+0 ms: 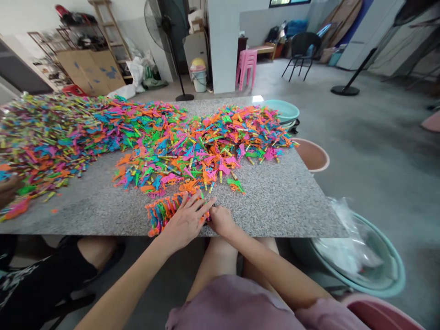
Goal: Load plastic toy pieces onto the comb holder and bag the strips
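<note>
My left hand (184,220) lies with fingers stretched out over a neat row of small plastic toy guns (160,213) at the table's near edge. The row's pieces are orange, blue, green and pink, packed side by side. My right hand (222,221) is closed in a fist at the row's right end, touching the left fingertips. A bit of something dark shows by its fingers, but what it grips is hidden. Just beyond both hands spreads a loose heap of similar toy guns (206,151), and a green one (235,185) lies apart from it.
The speckled stone table (275,197) ends close to my lap. At the left, another person's hand (10,188) is beside a second pile (51,133). Basins stand on the floor at the right, including a green one (395,279) with clear plastic bags (347,247).
</note>
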{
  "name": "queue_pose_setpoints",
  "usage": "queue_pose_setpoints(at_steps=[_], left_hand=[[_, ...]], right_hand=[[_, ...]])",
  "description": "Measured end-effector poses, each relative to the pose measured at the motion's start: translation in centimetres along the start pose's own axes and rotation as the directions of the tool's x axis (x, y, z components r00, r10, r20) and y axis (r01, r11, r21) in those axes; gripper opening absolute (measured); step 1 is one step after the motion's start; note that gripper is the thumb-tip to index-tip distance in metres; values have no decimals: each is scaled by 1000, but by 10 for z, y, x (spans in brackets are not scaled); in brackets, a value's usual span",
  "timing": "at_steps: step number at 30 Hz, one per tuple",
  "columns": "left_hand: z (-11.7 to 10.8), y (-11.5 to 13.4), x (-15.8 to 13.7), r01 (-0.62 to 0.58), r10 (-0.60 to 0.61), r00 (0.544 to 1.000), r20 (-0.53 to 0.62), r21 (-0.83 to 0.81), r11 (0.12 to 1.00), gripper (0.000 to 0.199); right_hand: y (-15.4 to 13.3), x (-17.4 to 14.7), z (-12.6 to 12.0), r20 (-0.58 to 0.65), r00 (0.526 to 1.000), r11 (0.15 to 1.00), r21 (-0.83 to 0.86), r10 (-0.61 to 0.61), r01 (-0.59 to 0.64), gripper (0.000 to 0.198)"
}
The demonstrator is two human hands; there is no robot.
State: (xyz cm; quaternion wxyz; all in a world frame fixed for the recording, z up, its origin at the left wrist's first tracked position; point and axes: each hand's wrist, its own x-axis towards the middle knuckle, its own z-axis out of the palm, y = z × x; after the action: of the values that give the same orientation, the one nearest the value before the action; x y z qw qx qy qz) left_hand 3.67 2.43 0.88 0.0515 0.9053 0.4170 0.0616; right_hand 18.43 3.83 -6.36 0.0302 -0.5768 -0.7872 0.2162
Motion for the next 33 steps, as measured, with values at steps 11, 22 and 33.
queue_pose_setpoints(at_steps=[11, 22, 33], left_hand=[[19, -14, 1, -47, 53, 995, -90, 72, 996, 26], [4, -10, 0, -29, 29, 1000, -10, 7, 1000, 25], [4, -10, -2, -36, 36, 999, -12, 16, 999, 23]], right_hand=[[100, 41, -49, -249, 955, 976, -183, -161, 116, 37], [159, 38, -63, -127, 927, 933, -115, -354, 340, 18], [76, 57, 9, -261, 965, 676, 705, -34, 215, 6]])
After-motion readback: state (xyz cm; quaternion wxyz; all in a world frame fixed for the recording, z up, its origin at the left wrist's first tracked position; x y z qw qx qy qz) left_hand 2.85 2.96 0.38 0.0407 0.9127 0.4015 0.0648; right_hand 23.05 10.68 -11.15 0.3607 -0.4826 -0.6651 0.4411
